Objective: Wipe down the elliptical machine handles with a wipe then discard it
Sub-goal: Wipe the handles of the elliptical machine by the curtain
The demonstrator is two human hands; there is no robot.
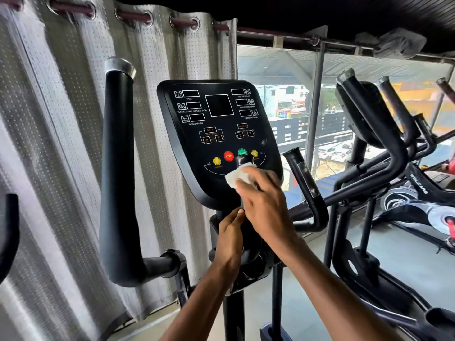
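A white wipe [235,177] is wrapped around a short black fixed handle [243,160] that rises in front of the elliptical's console [216,124]. My right hand [263,200] grips the wipe on that handle. Below it, my left hand [230,239] holds the lower part of the same handle near the machine's post. The tall black left moving handle [115,173] stands to the left, untouched. The second short handle [304,180] rises to the right of the console.
A silver perforated curtain [61,143] hangs close behind and to the left. A second elliptical [384,148] stands at the right by the window. Grey floor shows below between the machines. Part of another black handle [8,232] enters at the left edge.
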